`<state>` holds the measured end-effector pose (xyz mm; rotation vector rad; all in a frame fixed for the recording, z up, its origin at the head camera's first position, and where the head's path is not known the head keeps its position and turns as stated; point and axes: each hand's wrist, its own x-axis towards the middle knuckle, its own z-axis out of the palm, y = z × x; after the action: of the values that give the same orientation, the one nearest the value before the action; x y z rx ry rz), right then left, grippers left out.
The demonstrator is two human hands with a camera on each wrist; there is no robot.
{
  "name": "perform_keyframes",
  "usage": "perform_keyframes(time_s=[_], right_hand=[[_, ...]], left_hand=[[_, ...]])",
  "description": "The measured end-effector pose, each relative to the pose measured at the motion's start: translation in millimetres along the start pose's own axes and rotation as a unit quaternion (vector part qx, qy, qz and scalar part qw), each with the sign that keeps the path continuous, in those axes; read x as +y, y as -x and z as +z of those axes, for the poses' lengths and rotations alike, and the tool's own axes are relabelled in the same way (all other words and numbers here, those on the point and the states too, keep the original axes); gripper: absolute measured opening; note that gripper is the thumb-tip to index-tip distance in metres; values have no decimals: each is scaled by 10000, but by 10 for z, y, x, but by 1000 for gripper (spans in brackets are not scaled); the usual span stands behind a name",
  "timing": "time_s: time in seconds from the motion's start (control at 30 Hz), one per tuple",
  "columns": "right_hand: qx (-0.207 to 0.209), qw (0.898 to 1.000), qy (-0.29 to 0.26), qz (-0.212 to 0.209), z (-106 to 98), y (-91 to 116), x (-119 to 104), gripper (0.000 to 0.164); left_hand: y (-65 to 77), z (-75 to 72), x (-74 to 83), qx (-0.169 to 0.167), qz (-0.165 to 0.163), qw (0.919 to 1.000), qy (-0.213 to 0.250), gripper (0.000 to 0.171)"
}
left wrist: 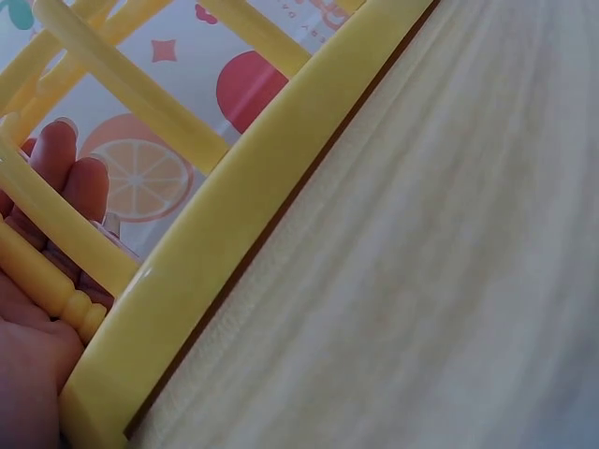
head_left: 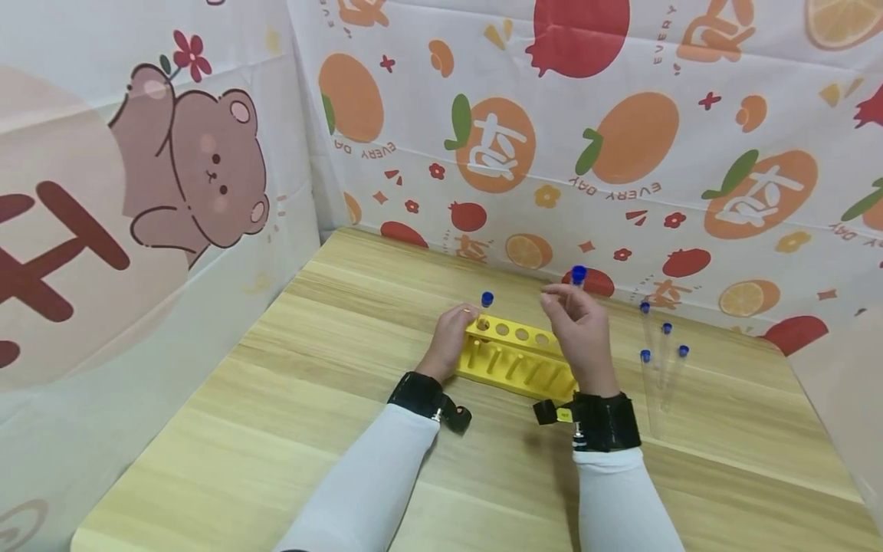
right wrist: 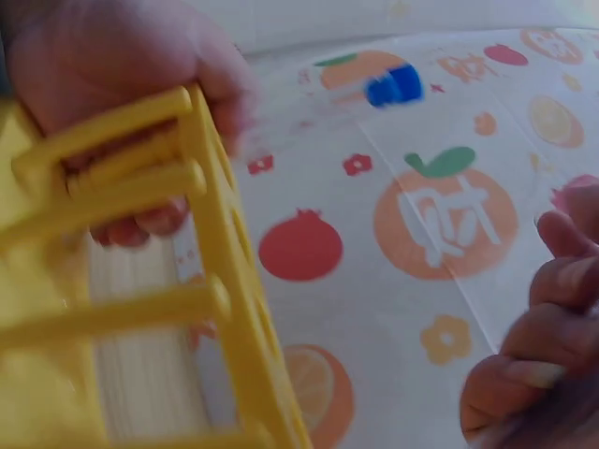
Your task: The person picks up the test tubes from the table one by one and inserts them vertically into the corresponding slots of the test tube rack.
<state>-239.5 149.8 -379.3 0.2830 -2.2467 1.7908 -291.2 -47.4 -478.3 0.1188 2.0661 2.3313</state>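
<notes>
A yellow test tube rack (head_left: pixel 503 376) stands on the wooden table. My left hand (head_left: pixel 447 341) grips its left end, fingers around the end post, as the left wrist view also shows. Beside that hand a clear test tube with a blue cap (head_left: pixel 487 298) rises from the leftmost hole, its cap above the rack's top. Over the rack's right end, my right hand (head_left: pixel 582 333) has its fingers curled. A blue-capped test tube (head_left: pixel 579 274) sticks up from this hand; its lower part is hidden. In the right wrist view the curled fingers (right wrist: pixel 533 346) show at the right edge.
Several clear test tubes with blue caps lie right of the rack, one with its cap (head_left: pixel 645 356) nearest me. The wooden table (head_left: pixel 276 414) meets a fruit-patterned cloth (head_left: pixel 414 115) behind and a bear-patterned cloth (head_left: pixel 207 176) at left.
</notes>
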Motion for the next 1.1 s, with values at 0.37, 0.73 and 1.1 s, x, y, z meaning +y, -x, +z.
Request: perform_keyframes(time_s=[0.37,0.73,1.1], right_hand=[[-277,9981,-365,-401,270,-47,151,37],[-534,9963,92,-669,329,47,81,31],[-835,9884,1242,-263,444,93,135,30]], left_hand=[[29,43,-36,117,197,9997,99,25],[51,20,-70,173,192,9996,-123,25],[57,5,-88,135,241,9996,-98,27]])
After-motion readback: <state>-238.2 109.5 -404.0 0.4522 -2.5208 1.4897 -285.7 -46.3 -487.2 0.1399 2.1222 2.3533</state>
